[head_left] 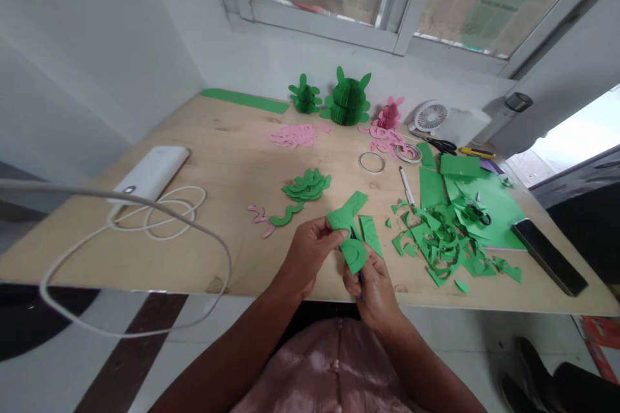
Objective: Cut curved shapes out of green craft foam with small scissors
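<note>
My left hand (312, 251) pinches a piece of green paper (345, 214) above the table's front edge. A curved outline shows on the paper's lower part. My right hand (372, 281) is closed around a pair of scissors (361, 277); only a bit of dark handle and blade shows, with the blades at the paper. Just right of the hands lies a green paper strip (371, 235) with curved lines drawn on it. Left of them are a green wavy cutout (287, 214), a pink cutout (264, 219) and a pile of green cutouts (307, 186).
Green scraps (440, 242), a phone (549, 257), another pair of scissors (479, 214) and a white pen (406, 185) lie to the right. Paper figures (349, 100) and a small fan (431, 117) stand behind. A white power bank (150, 174) with a looping cable occupies the left.
</note>
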### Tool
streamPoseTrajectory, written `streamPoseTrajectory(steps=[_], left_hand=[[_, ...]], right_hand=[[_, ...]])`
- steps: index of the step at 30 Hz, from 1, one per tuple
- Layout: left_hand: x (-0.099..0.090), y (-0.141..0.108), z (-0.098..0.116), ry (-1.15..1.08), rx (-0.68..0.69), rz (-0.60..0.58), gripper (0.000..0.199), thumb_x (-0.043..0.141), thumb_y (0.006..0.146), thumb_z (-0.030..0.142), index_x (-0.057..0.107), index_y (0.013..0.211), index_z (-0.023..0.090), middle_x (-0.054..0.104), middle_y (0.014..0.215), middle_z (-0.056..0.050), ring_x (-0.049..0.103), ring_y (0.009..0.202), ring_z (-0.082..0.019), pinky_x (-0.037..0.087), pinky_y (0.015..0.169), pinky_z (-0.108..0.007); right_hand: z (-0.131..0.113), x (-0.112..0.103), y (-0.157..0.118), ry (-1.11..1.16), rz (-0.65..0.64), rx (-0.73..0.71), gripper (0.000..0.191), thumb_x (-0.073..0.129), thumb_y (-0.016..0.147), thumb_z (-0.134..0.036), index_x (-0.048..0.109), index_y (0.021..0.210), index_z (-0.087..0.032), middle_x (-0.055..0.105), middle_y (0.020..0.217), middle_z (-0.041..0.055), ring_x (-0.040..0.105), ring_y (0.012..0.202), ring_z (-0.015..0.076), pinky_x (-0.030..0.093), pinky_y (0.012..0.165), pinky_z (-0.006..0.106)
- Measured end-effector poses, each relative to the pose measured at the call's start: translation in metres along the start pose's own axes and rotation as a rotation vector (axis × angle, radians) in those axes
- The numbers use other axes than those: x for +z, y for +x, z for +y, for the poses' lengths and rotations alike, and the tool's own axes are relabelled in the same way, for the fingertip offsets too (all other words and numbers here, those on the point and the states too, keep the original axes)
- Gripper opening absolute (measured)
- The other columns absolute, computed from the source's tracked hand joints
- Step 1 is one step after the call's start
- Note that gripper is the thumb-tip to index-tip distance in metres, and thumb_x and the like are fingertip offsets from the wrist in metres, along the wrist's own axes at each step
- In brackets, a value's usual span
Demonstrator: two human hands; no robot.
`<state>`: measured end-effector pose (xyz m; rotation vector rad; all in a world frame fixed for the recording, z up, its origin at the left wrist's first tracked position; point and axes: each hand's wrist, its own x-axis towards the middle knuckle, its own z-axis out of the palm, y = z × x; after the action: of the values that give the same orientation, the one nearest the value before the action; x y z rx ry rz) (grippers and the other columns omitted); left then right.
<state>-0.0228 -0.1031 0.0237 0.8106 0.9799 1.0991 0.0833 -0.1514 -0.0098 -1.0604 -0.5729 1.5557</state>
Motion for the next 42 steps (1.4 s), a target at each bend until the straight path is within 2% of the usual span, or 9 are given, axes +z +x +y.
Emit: streamPoseTrajectory(steps=[11,18,23,27,42], left_hand=[[-0.0006,0.0014,0.0037,0.013,-0.029,-0.013,0.009,0.068,0.061,0.023,0.07,0.065,0.015,0.065,0.062,-0.001,0.053,0.058,-0.012,0.042,0.059,-0.023],[-0.0023,0.0029,0.0014,0.023,-0.034,-0.023,0.009,0.067,0.062,0.022,0.07,0.066,0.014,0.066,0.063,-0.001,0.053,0.059,-0.012,0.043,0.06,-0.024],[-0.0018,0.0032,0.0012,0.039,-0.046,-0.023,0.009,0.067,0.063,0.023,0.069,0.065,0.014,0.066,0.063,-0.001,0.054,0.058,-0.012,0.043,0.06,-0.025],[-0.0013,0.0035,0.0007,0.036,-0.052,-0.023,0.009,0.067,0.062,0.022,0.07,0.066,0.015,0.067,0.064,-0.001,0.054,0.058,-0.012,0.043,0.061,-0.025],[-0.0016,0.003,-0.0001,0.028,-0.055,-0.046,0.008,0.067,0.064,0.021,0.07,0.068,0.015,0.067,0.065,-0.001,0.054,0.059,-0.012,0.044,0.063,-0.025]], right_hand=[[-0.0037,0.0027,0.0003,0.012,-0.015,0.013,0.034,0.07,0.072,-0.041,0.046,0.062,-0.019,0.032,0.046,-0.01,0.019,0.038,0.0047,0.01,0.039,0.022],[-0.002,0.002,0.0,0.0,0.002,-0.012,0.04,0.069,0.072,-0.05,0.045,0.062,-0.02,0.033,0.044,-0.0098,0.02,0.037,0.0047,0.011,0.037,0.022],[-0.0017,0.0008,-0.0003,0.013,-0.005,-0.003,0.034,0.069,0.073,-0.046,0.048,0.066,-0.02,0.033,0.045,-0.0102,0.018,0.037,0.005,0.011,0.037,0.021],[-0.0031,0.0008,0.0,0.02,-0.008,0.008,0.034,0.068,0.073,-0.05,0.051,0.07,-0.02,0.032,0.044,-0.0107,0.018,0.037,0.0048,0.011,0.037,0.022],[-0.0017,0.0031,-0.0027,0.027,0.034,0.016,0.033,0.067,0.072,-0.047,0.047,0.068,-0.021,0.032,0.044,-0.0109,0.018,0.037,0.0048,0.012,0.037,0.021]])
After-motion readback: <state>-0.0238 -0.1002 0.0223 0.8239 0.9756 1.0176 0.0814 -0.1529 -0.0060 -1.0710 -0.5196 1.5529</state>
